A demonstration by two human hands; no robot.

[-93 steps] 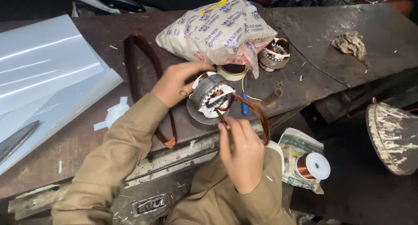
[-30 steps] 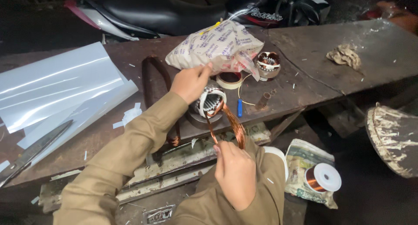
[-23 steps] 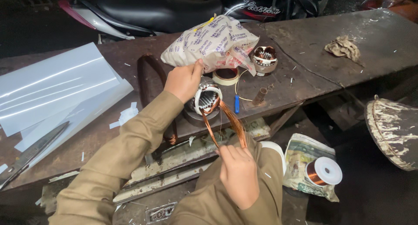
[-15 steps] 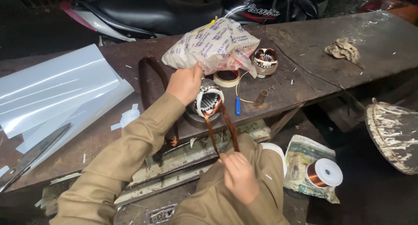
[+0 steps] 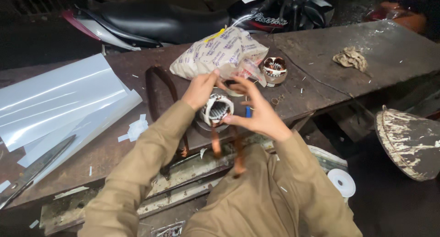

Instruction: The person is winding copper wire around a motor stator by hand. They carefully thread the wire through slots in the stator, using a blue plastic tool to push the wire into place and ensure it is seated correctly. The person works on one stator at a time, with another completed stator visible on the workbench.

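A round metal motor stator stands on the dark workbench. My left hand grips its far left rim. A loop of copper wire coil hangs from the stator down toward my lap. My right hand is raised beside the stator's right side, thumb and forefinger pinching the coil's top at the stator's rim while the other fingers spread wide.
A printed plastic bag lies behind the stator, a second stator to its right. White plastic sheets and scissors lie at left. A rag, a wire spool, a dirty round pan and a parked motorcycle surround the bench.
My right hand has risen from low on the coil near my lap to the stator's right side, its fingers spreading. The left hand stays on the stator.
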